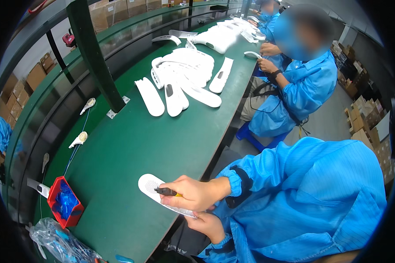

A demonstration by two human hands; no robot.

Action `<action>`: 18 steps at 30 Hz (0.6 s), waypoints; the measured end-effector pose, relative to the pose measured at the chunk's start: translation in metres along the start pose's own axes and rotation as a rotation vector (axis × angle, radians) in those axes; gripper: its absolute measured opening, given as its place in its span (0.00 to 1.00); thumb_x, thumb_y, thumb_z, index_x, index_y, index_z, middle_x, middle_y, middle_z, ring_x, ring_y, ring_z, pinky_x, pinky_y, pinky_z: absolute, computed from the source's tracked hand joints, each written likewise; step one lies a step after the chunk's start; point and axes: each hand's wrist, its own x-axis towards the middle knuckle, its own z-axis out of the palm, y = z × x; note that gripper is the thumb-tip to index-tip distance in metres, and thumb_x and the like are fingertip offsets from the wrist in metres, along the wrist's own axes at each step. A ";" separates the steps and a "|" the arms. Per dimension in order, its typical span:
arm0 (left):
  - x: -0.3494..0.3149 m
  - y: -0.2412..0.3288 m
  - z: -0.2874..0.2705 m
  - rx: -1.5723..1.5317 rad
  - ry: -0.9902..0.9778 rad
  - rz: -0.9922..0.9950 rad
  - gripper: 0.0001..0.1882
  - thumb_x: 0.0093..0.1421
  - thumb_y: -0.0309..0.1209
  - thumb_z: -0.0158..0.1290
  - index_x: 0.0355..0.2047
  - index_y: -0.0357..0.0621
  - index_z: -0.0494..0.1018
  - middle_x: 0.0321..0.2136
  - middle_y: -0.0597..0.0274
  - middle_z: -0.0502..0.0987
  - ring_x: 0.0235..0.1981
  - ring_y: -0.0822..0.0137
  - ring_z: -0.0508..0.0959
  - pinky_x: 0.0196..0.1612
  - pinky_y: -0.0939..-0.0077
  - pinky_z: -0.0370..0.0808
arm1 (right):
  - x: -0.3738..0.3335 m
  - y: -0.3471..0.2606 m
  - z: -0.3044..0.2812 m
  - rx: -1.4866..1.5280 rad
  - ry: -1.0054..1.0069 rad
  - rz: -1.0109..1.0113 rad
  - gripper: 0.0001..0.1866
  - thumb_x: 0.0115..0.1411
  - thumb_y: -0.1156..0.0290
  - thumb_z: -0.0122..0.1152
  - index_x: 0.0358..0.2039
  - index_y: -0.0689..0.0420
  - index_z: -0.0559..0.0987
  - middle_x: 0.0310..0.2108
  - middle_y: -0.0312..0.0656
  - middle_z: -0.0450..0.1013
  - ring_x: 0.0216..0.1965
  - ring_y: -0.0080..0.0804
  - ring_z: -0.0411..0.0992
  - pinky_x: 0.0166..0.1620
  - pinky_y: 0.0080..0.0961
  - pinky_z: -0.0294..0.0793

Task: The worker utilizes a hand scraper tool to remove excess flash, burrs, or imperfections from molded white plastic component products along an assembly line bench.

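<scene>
My left hand is closed on the near end of a long white plastic shell, which is held at a slant over the front edge of the green workbench. Small perforations cover its rounded far end. Just above it, my right hand grips a short pen-like tool with a black front and a bit of yellow. The tool's tip points at the perforated area; whether it touches cannot be made out. My right fingers hide much of the shell's middle.
Farther along the green bench lies a pile of white shells. A red bin of blue pieces and a clear plastic bag are at the lower left. A green post rises from the bench. Co-workers in blue sit to the right.
</scene>
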 end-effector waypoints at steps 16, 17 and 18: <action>0.001 0.008 -0.007 -0.002 -0.187 0.144 0.19 0.70 0.38 0.45 0.46 0.29 0.71 0.39 0.53 0.77 0.40 0.63 0.77 0.41 0.70 0.74 | -0.022 -0.002 -0.008 -0.132 -0.049 -0.210 0.08 0.65 0.71 0.52 0.30 0.61 0.70 0.21 0.45 0.67 0.25 0.41 0.70 0.30 0.31 0.70; 0.002 0.008 -0.006 -0.068 -0.166 0.043 0.20 0.70 0.39 0.46 0.46 0.28 0.70 0.38 0.52 0.78 0.38 0.64 0.77 0.40 0.72 0.73 | -0.019 -0.004 -0.011 0.080 0.059 -0.092 0.11 0.67 0.68 0.49 0.30 0.61 0.70 0.20 0.42 0.67 0.23 0.34 0.69 0.29 0.29 0.69; 0.002 0.006 -0.007 -0.133 -0.147 -0.060 0.22 0.70 0.40 0.46 0.46 0.27 0.70 0.38 0.52 0.78 0.36 0.65 0.77 0.39 0.73 0.73 | -0.017 -0.005 -0.013 0.291 0.166 0.031 0.14 0.70 0.65 0.46 0.30 0.61 0.69 0.19 0.40 0.67 0.22 0.28 0.68 0.28 0.26 0.68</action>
